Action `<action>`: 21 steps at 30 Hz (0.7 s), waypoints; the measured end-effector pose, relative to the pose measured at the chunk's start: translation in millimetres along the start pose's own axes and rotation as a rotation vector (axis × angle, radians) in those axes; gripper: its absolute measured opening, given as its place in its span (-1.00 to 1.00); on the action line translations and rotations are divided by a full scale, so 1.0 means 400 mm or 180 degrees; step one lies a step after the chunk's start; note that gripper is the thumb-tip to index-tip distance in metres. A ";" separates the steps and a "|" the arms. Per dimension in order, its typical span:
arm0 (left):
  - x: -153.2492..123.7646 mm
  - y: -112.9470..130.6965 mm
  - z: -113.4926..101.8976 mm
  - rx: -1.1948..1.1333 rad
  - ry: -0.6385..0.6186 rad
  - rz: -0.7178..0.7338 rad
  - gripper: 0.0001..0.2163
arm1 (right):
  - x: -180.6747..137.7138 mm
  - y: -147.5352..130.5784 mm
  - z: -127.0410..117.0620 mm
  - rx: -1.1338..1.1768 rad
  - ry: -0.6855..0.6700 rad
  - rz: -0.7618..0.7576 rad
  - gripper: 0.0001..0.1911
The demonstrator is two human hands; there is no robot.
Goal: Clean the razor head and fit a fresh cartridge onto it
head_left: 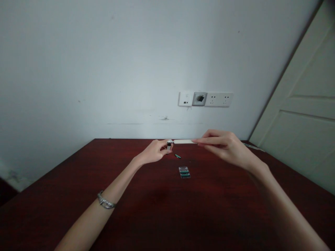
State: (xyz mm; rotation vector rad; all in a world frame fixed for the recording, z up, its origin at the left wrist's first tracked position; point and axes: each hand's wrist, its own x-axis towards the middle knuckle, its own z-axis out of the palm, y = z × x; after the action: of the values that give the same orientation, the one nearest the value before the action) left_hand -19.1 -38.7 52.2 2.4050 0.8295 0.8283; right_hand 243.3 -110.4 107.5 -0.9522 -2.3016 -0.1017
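My left hand (156, 152), with a silver bracelet on its wrist, is closed on a small piece with silver, black and white parts (169, 145); its exact kind is unclear. My right hand (222, 144) pinches the right end of a slim white bar (183, 142), held level above the table. The bar's left end meets the silver top of the small piece; I cannot tell whether the two are joined. Below them a thin dark-green stick-like item (177, 156) lies on the table. Nearer to me is a small clear case (184, 172) with green strips inside.
The dark red table (157, 212) reaches back to a white wall. On the wall are socket plates (219, 99), one with a black plug (200, 99). A flat pale item (253, 147) lies at the table's right back edge, by a panelled door (303, 104).
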 end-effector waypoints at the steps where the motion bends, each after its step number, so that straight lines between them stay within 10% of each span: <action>1: -0.001 -0.002 -0.001 0.0006 -0.0006 -0.0002 -0.90 | -0.002 0.003 -0.005 -0.0019 0.0012 0.0029 -0.70; 21: 0.000 -0.008 0.035 0.0182 -0.0080 -0.0081 -0.89 | 0.008 -0.005 0.010 0.0441 -0.0149 0.0083 -0.71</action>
State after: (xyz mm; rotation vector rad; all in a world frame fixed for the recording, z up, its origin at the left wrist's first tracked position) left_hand -11.2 -39.5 40.2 2.4442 0.8837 0.7730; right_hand 238.2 -108.9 106.6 -0.9219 -2.3046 0.0910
